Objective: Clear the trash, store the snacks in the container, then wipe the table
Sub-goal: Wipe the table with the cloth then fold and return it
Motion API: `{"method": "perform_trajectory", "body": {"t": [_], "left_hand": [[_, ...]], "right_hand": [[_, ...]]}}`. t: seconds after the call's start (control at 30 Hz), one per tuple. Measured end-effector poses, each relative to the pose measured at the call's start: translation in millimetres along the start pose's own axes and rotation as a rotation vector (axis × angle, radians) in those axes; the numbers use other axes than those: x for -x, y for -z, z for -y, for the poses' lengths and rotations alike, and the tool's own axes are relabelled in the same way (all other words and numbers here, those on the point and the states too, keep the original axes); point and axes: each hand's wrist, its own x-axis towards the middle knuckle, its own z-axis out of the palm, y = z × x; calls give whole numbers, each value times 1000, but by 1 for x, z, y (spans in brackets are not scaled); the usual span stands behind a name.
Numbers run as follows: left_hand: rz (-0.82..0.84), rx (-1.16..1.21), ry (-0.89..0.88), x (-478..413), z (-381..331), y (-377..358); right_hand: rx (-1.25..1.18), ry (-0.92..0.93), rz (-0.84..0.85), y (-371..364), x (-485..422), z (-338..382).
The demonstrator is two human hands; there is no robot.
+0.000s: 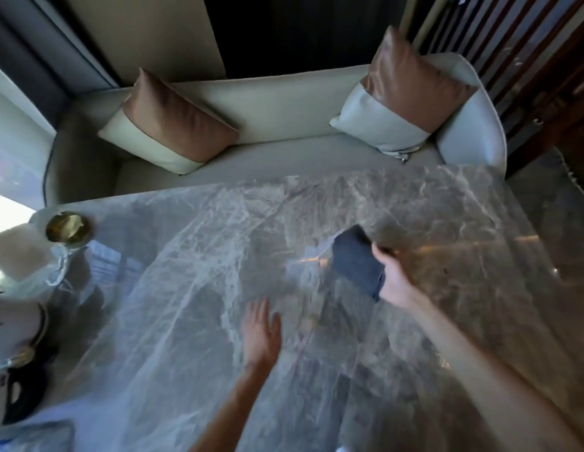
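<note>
Table-wiping, the last step of the task, looked to be in hand: a person's right hand point(393, 275) gripped a folded dark blue cloth point(357, 261), fingers curled around its near end, and held it against the grey marble table point(192, 353) toward the far right corner. The left hand point(261, 334) lay open near the table's middle, fingers spread and flat, touching or just above the stone; the blur left that unclear. No trash or loose snacks showed on the bare marble. A brass-coloured bowl point(68, 228) stood at the far left corner, with blurred items along the left edge. The next move likely called for sweeping the cloth across the unwiped stretch toward the left edge. No brand, label or writing could be read.
</note>
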Motion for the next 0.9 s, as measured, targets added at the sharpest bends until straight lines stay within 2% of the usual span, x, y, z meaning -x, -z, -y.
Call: {"method": "perform_trajectory", "body": {"t": [0.13, 0.2, 0.23, 0.33, 0.47, 0.53, 0.63, 0.7, 0.9], "left_hand": [[-115, -200, 133, -37, 80, 10], [-156, -209, 110, -52, 104, 10], [-175, -208, 92, -61, 113, 8], [-275, -208, 74, -72, 129, -5], [-404, -48, 60, -72, 144, -17], [-421, -56, 26, -73, 143, -18], [-411, -92, -9, -74, 140, -17], [-401, -114, -16, -75, 140, -17], [-407, -136, 10, -75, 141, -19]], "right_hand": [[341, 256, -263, 10, -47, 93], [681, 384, -468, 18, -74, 123], [813, 394, -514, 22, -88, 131], [905, 337, -397, 31, -137, 113], [1056, 421, -471, 40, -175, 40], [1039, 485, -445, 37, -181, 15], [1055, 529, -277, 25, -178, -13], [1134, 520, -189, 17, -171, -33], [1415, 427, -110, -14, -146, -78]]}}
